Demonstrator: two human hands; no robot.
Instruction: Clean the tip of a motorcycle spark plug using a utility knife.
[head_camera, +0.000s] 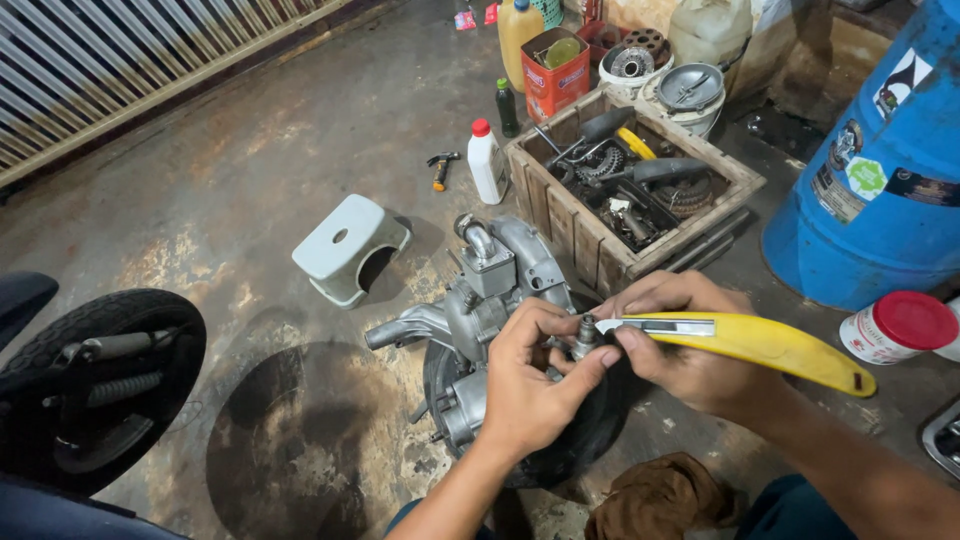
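**Small fitting under the blade, engine assembly lying open on the floor**

At inspection the person's left hand (525, 385) was closed around a small grey metal fitting (584, 335), pinched between thumb and fingertips and held just above the engine assembly (480, 310). The right hand (680, 345) was clamped on a yellow-handled utility knife (745, 340), its short blade extended and its tip touching the fitting's side. The two hands were close together, meeting at the fitting.

The engine assembly lay on its side on the concrete floor (260, 180), directly under the hands, resting on a black tyre (590, 430). It stood apart from any vehicle, and the fitting was in the hand, not seated on it; whether the fitting belongs to that assembly could not be told. In my judgement the work was at a cleaning or scraping stage on this one part, with refitting not yet begun. How much of the fitting's surface had been dealt with was too small to tell.

Other items noted: a brown rag (660, 495) on the floor at the near edge, beside the right forearm; a wooden crate of tools and sprockets (635, 190) beyond the hands; a white bottle with red cap (487, 160) just left of the crate; a pale plastic stool (350, 245) further left; a blue drum (880, 170) at the right; a white red-lidded jar (898, 325) beside the knife handle's end; a second wheel (95, 385) at the left edge.
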